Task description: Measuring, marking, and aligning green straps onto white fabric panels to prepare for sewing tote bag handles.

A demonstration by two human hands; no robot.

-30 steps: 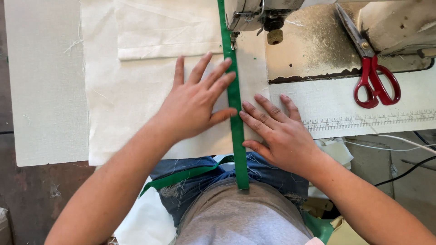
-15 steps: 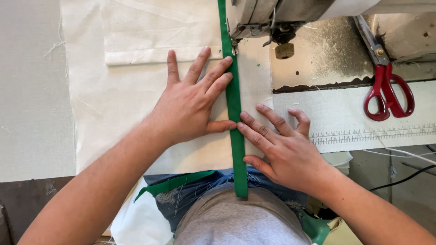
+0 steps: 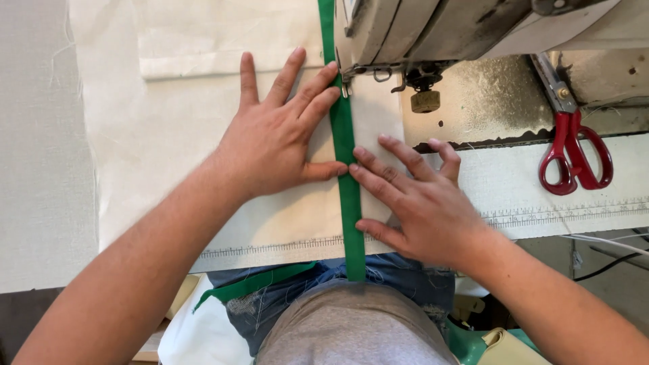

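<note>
Head view. I see the left hand (image 3: 277, 138) lying flat and open on the cream fabric (image 3: 169, 155), fingers spread, its fingertips touching the left edge of the green tape (image 3: 346, 155). The right hand (image 3: 419, 199) lies flat as well, open and closing on nothing, its fingertips pressing the tape's right edge near the middle of the table (image 3: 40, 169). The tape runs straight from the near table edge, over the fabric, to the presser foot (image 3: 346, 78) of the sewing machine (image 3: 433, 34) at the far side; its near end hangs down over my lap. Red-handled scissors (image 3: 574, 152) lie well apart on the right, beside a printed ruler strip (image 3: 554, 213).

In my judgement, this guiding step goes well if both palms keep even, light pressure, the tape stays aligned on the fabric edge, and the fingertips remain clear of the needle area.
</note>
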